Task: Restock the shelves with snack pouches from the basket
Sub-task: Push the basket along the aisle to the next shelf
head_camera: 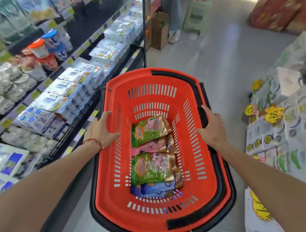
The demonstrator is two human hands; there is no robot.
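A red plastic basket [196, 154] with black handles hangs in front of me in a shop aisle. Several snack pouches lie on its floor: green ones [150, 168], a pink one [146, 147] and a blue one [153, 190]. My left hand [101, 130] grips the basket's left rim, thumb inside. My right hand [211, 126] grips the right rim and its black handle, thumb inside the basket.
Black shelves [81, 100] packed with white and blue packs and cups run along the left. Stacked white cartons [282, 127] with yellow price tags stand on the right. A person's legs [174, 27], a cardboard box and a green stool stand further down the grey-floored aisle.
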